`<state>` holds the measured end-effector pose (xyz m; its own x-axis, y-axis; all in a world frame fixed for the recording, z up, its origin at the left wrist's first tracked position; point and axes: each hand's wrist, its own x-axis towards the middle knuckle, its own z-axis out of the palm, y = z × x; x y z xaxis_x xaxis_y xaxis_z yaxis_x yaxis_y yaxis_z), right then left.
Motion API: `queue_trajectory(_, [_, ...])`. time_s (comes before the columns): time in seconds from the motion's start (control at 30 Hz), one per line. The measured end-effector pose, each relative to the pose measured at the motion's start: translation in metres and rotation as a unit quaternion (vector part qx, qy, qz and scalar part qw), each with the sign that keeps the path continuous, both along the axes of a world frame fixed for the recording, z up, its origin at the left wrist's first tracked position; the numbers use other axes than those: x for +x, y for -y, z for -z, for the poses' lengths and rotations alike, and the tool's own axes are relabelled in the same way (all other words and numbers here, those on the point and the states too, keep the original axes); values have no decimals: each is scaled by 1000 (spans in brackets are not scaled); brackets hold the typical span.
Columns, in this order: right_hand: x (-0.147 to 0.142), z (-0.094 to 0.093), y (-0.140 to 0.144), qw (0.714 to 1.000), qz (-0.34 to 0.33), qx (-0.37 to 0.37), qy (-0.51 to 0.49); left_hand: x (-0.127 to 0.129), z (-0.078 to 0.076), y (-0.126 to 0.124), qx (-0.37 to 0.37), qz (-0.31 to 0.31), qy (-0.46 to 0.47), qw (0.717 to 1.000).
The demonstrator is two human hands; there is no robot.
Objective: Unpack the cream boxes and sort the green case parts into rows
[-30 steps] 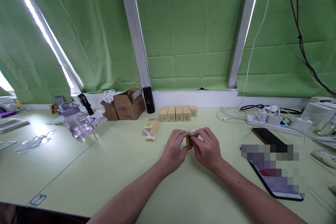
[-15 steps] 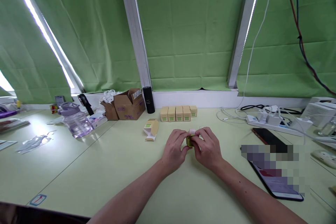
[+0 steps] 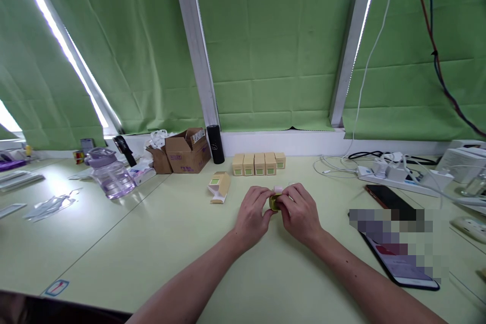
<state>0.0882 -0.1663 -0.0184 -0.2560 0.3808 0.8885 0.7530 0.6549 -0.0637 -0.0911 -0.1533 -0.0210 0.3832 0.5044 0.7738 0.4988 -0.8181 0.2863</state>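
Observation:
My left hand point(image 3: 253, 216) and my right hand point(image 3: 299, 213) meet over the middle of the table. Between their fingertips they pinch a small yellow-green object point(image 3: 274, 203), with a pale pink piece point(image 3: 278, 190) at its far side. Fingers cover much of it, so its exact kind is unclear. Left of my hands, an opened small carton point(image 3: 219, 187) lies with its flap toward me. Beyond them stands a row of several small tan boxes point(image 3: 259, 164) with green labels.
To the right lie a dark phone point(image 3: 391, 201) and a larger device with a lit screen point(image 3: 402, 262), partly blurred. Behind them is a power strip point(image 3: 402, 182) with cables. At left stand a purple water bottle point(image 3: 112, 174), a cardboard box point(image 3: 188, 154) and a black cylinder point(image 3: 215, 144).
Both hands stay in place with the small yellow-green object between them; only slight finger movement shows. The view has shifted very slightly.

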Motion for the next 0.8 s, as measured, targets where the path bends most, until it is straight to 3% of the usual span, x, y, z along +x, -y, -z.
queue_trajectory(0.8, [-2,1,-1,1000,-5,-2,16,1,0,-1,-10,-21,8,1000])
